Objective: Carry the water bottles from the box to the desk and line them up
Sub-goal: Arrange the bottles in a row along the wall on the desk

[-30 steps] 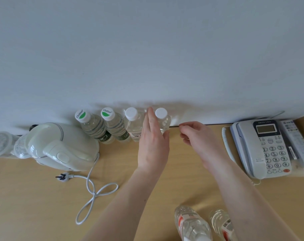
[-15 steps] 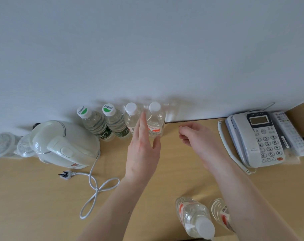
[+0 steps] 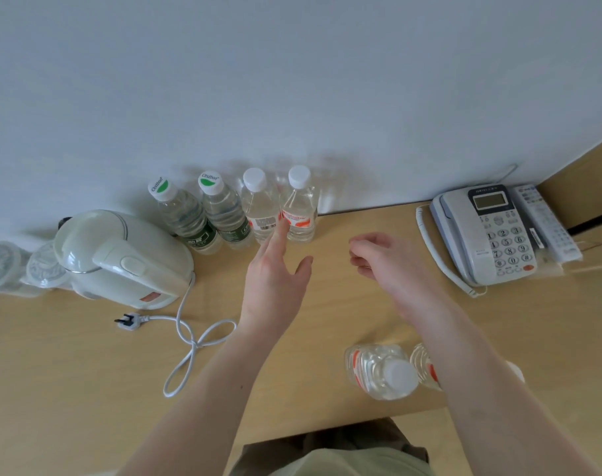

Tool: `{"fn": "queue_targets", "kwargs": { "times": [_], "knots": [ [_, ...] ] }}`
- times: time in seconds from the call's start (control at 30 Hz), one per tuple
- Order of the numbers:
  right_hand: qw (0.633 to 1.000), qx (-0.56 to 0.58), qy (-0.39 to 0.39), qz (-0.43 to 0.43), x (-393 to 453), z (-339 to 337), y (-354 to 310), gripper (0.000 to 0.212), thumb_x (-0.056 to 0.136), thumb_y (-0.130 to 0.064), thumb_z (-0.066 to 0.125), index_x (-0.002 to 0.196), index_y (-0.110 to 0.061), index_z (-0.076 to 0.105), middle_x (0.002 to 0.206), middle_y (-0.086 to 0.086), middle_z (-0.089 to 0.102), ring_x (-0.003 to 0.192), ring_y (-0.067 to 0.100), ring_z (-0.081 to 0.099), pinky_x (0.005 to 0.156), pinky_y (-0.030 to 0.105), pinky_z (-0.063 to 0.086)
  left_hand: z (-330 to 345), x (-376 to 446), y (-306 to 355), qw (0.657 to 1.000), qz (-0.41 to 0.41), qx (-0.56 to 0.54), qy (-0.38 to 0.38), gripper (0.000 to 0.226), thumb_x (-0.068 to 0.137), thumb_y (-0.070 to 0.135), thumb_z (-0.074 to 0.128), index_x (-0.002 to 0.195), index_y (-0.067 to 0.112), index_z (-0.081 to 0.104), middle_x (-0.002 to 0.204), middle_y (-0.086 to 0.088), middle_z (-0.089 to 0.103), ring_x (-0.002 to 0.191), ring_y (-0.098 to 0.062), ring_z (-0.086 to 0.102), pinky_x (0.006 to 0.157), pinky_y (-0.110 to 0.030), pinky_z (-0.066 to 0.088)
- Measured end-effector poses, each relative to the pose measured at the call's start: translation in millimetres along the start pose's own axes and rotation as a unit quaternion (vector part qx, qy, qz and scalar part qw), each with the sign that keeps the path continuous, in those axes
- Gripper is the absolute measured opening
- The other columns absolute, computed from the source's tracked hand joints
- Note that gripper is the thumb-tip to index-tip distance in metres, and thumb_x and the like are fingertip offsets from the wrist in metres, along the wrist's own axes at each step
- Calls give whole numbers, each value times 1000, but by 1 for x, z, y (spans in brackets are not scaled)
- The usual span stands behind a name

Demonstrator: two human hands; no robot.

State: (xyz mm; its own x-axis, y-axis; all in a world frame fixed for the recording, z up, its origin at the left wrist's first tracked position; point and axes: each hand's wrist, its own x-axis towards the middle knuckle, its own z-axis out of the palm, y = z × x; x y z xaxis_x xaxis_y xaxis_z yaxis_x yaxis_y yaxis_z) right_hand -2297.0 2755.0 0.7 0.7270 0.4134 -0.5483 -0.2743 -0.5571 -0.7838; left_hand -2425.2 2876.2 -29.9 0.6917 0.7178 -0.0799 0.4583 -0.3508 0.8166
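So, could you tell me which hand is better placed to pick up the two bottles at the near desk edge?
Probably the right hand: its forearm passes directly over the two near bottles, while the left hand reaches toward the back row.

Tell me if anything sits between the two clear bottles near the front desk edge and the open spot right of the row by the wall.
Only the person's own hands. The left hand and right hand hover over the bare wooden desk between the near clear plastic bottles and the gap beside the rightmost white-capped bottle. The grey telephone stands off to the right.
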Motion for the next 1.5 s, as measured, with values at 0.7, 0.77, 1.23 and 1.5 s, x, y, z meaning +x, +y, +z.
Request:
{"fn": "queue_targets", "kwargs": {
  "times": [0.7,0.77,1.23,1.5],
  "knots": [
    [998,50,16,17,-67,-31,60,25,80,-41,67,100,-28,74,102,0,76,105,19,70,104,46,52,18,-54,12,945,-48,-88,-312,37,90,16,74,124,27,69,107,15,76,99,7,69,91,-12,54],
    [998,54,24,19,-69,-31,63,27,78,-43,67,99,-29,74,101,0,76,105,20,70,103,46,53,18,-56,14,939,-38,-83,-333,35,91,15,71,123,29,69,108,16,76,101,7,69,89,-12,53],
    [996,67,38,35,-76,-30,78,23,78,-41,68,99,-32,74,93,-8,77,98,13,71,100,43,54,13,-65,27,871,67,28,-485,74,72,38,79,115,81,37,131,39,51,119,23,44,89,-4,39],
    [996,78,41,29,-74,-34,76,26,77,-42,67,98,-29,74,96,-2,77,100,16,72,102,45,53,26,-79,20,896,168,88,-401,71,82,34,80,137,55,38,139,26,47,115,3,51,89,-10,41]
  ]
}}
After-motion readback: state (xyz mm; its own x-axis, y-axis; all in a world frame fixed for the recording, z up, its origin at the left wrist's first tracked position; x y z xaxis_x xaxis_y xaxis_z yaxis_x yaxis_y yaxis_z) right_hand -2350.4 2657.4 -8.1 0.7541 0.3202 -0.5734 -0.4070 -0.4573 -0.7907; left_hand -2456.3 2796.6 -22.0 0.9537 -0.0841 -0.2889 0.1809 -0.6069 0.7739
